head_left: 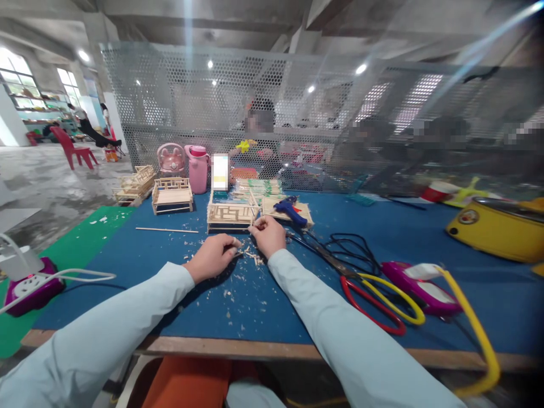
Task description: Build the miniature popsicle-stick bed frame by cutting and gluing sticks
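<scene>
My left hand [212, 256] rests low over the blue tabletop, its fingers curled together beside a scatter of short wooden stick pieces [254, 258]. Whatever is between those fingertips is too small to make out. My right hand [270, 235] is pinched near the right front corner of a miniature wooden bench [232, 215]; its fingertips hide what they hold, if anything. Just behind that hand, a blue glue gun [291, 211] lies on a small flat wooden piece [306, 214]. One long thin stick [166, 230] lies to the left.
More miniature wooden furniture [172, 194] stands at the back left by a pink bottle [198, 170]. Large scissors [374, 300] with red and yellow handles, a black cable and a purple power strip [420, 288] lie right. A yellow pot [497, 229] sits far right. Perforated metal mesh [178, 96] borders the back.
</scene>
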Demonstrator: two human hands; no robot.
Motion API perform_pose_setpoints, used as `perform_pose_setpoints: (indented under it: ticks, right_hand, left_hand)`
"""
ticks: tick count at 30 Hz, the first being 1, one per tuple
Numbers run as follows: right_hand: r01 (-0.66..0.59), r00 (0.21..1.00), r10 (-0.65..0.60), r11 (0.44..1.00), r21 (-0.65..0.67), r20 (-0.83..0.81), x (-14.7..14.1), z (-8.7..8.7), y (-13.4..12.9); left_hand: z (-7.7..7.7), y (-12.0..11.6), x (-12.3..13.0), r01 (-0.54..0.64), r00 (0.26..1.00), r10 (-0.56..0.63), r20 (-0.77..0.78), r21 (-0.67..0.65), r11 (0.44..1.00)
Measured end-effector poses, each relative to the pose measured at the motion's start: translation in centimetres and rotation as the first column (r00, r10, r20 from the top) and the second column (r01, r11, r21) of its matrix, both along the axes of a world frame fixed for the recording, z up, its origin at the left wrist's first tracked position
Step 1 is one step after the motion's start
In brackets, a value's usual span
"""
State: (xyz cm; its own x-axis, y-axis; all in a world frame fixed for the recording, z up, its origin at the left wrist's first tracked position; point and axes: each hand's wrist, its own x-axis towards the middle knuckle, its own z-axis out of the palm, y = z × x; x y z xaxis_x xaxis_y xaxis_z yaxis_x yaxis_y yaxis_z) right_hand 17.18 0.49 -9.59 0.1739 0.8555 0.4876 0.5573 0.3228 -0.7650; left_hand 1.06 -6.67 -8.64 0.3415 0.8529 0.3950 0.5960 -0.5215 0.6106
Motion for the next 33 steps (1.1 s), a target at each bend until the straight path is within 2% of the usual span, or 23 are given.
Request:
perform_pose_setpoints:
  ticks: [7,14,18,20,22,24,26,29,33]
  right_hand:
    - [0.007,0.999,-0.009,1.0,0.027,0.048,-0.2,0.3,-0.4]
    - [-0.015,1.0,0.015,1.0,0.02,0.002,-0.1,0.7,-0.9]
    - [-0.175,0.983,0.178,0.981,0.086,-0.032,1.4,1.9,-0.8]
    - [-0.231,0.973,0.231,0.966,0.117,0.013,2.4,2.7,-0.4]
    - [-0.253,0.965,0.24,0.96,0.124,0.107,3.0,3.4,-0.1]
    - [-0.284,0.942,0.254,0.952,0.114,0.218,3.3,4.0,-0.1]
    - [-0.312,0.911,0.267,0.944,0.103,0.313,3.3,4.8,-0.2]
    - [-0.339,0.853,0.251,0.933,0.12,0.457,3.2,6.1,-0.5]
    - [-0.391,0.759,0.172,0.892,0.227,0.628,3.1,7.4,0.5]
  left_hand:
    - [0.1,0.0,0.1,0.001,1.0,-0.001,-0.015,-0.002,1.0]
    - [0.0,0.1,-0.1,-0.003,1.0,0.003,-0.02,-0.008,1.0]
    - [0.0,0.1,0.0,0.001,0.998,0.001,0.063,-0.035,0.999]
    - [0.3,0.1,0.6,-0.006,0.977,0.038,0.21,-0.151,0.989]
    - [0.7,0.2,1.8,0.008,0.898,0.156,0.412,-0.368,0.93]
    - [1.2,0.4,3.3,0.094,0.739,0.33,0.588,-0.574,0.813]
    - [1.5,0.8,5.0,0.229,0.558,0.467,0.686,-0.668,0.708]
    - [1.6,1.6,7.2,0.297,0.476,0.521,0.708,-0.687,0.663]
    - [1.6,2.6,8.9,0.322,0.363,0.574,0.733,-0.678,0.661]
